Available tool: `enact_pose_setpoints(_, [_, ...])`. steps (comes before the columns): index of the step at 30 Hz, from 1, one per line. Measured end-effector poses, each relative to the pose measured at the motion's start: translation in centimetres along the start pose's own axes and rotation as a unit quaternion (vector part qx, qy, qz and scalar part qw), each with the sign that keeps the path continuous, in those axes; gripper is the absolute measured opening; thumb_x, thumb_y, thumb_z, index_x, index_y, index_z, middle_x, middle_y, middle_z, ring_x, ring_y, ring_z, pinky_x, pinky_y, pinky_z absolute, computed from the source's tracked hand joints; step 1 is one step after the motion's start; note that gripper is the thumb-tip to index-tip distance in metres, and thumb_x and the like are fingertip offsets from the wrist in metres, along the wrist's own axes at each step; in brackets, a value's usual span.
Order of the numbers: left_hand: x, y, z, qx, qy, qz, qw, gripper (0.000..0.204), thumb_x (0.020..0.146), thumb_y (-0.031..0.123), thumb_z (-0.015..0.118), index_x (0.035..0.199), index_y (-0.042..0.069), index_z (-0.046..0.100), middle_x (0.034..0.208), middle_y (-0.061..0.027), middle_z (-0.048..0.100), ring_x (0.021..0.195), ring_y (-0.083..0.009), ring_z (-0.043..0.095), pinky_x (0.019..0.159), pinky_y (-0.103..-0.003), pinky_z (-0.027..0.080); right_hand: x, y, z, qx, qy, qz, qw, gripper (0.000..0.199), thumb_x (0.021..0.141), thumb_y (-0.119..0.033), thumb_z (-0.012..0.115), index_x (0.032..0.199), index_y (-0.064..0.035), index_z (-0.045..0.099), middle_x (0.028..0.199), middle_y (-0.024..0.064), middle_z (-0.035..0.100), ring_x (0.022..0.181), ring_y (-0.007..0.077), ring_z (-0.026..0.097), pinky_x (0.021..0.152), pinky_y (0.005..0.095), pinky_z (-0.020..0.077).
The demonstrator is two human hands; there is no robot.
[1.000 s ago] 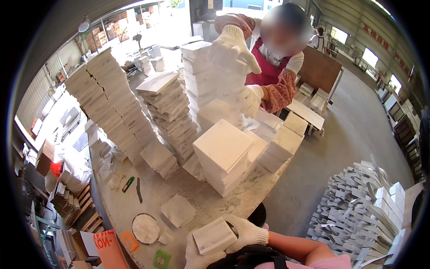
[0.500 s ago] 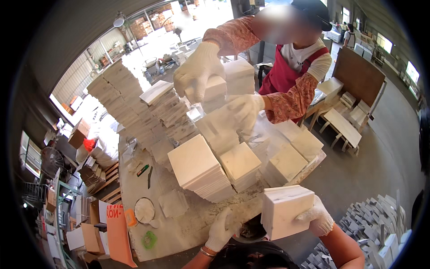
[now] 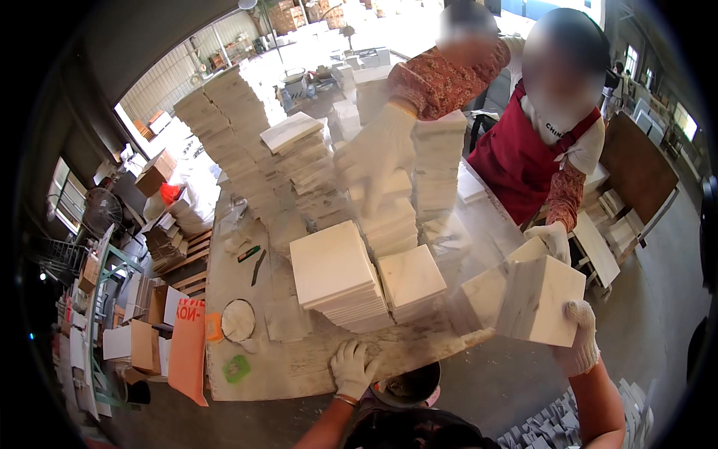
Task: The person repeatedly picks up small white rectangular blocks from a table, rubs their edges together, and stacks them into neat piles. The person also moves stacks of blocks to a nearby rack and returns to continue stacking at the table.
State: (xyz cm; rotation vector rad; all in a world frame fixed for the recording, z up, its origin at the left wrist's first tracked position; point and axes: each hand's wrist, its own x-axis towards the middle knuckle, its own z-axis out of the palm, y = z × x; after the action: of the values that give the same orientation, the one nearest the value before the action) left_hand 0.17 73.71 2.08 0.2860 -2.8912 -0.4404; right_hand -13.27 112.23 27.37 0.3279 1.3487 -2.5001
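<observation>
My right hand [image 3: 580, 337], in a white knit glove, grips a stack of white marble tiles [image 3: 550, 299] from its right side, off the table's right front corner. Gloved too, my left hand [image 3: 353, 370] lies with fingers spread on the front edge of the worktable [image 3: 292, 378] and holds nothing. A tall tile stack [image 3: 333, 262] and a lower one [image 3: 411, 277] stand ahead of it. Beyond my held stack, a co-worker's gloved hand [image 3: 552, 241] is by more tiles [image 3: 486, 292]; whether it grips them is partly hidden.
A co-worker in a red apron [image 3: 501, 176] reaches a gloved arm [image 3: 381, 153] over the stacks. Tall tile piles [image 3: 232, 127] line the table's far left. A box cutter [image 3: 249, 254] lies on it. A bucket [image 3: 411, 385] stands below the front edge; grey offcuts [image 3: 613, 419] lie lower right.
My right hand has carried the tile stack farther out and to the right. My left hand now rests on the table edge. The co-worker has shifted rightward, one hand coming toward my held stack.
</observation>
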Motion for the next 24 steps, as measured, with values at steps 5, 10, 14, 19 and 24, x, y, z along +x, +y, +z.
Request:
enact_pose_setpoints(5, [-0.4, -0.2, 0.9, 0.009, 0.007, -0.001, 1.000, 0.052, 0.080, 0.040, 0.071, 0.122, 0.010, 0.060, 0.133, -0.0093, 0.054, 0.131, -0.0325, 0.044, 0.103, -0.050, 0.036, 5.4, -1.3, 3.1, -0.046, -0.096, -0.101, 0.989, 0.070, 0.073, -0.021, 0.080, 0.133, 0.0005, 0.051, 0.118, 0.0130, 0.066, 0.107, 0.0264, 0.068, 0.091, 0.0401, 0.0590])
enact_pose_setpoints(10, [0.1, 0.0, 0.7, 0.011, 0.023, 0.005, 1.000, 0.052, 0.079, 0.040, 0.071, 0.120, 0.010, 0.061, 0.130, -0.0100, 0.055, 0.129, -0.0333, 0.046, 0.101, -0.050, 0.037, 11.1, -3.7, 4.6, -0.109, -0.126, 0.008, 0.986, 0.066, 0.079, -0.022, 0.080, 0.134, 0.0014, 0.052, 0.123, 0.0131, 0.065, 0.109, 0.0264, 0.068, 0.091, 0.0390, 0.0590])
enact_pose_setpoints(14, [0.5, 0.0, 0.5, 0.000, 0.007, -0.002, 1.000, 0.051, 0.078, 0.040, 0.071, 0.119, 0.011, 0.061, 0.129, -0.0098, 0.055, 0.128, -0.0334, 0.047, 0.101, -0.050, 0.038, 16.7, -3.0, 5.7, -0.172, -0.093, 0.066, 0.979, 0.066, 0.078, -0.029, 0.079, 0.131, 0.0007, 0.054, 0.114, 0.0115, 0.069, 0.095, 0.0250, 0.072, 0.080, 0.0393, 0.0607])
enact_pose_setpoints(19, [0.5, 0.2, 0.0, 0.013, 0.003, -0.010, 1.000, 0.051, 0.078, 0.041, 0.071, 0.119, 0.012, 0.060, 0.129, -0.0099, 0.055, 0.128, -0.0335, 0.047, 0.101, -0.049, 0.038, 22.6, -1.1, 7.1, -0.175, -0.195, 0.160, 0.952, 0.055, 0.082, -0.020, 0.078, 0.128, 0.0022, 0.057, 0.116, 0.0133, 0.068, 0.101, 0.0269, 0.070, 0.088, 0.0421, 0.0589])
enact_pose_setpoints(24, [0.8, 0.5, 0.3, 0.009, -0.016, -0.025, 1.000, 0.051, 0.079, 0.041, 0.070, 0.120, 0.013, 0.061, 0.130, -0.0097, 0.055, 0.129, -0.0330, 0.046, 0.101, -0.049, 0.037, 25.7, 1.2, 7.9, -0.192, -0.179, 0.203, 0.943, 0.048, 0.084, -0.018, 0.075, 0.124, 0.0028, 0.059, 0.112, 0.0128, 0.070, 0.097, 0.0257, 0.071, 0.087, 0.0399, 0.0588])
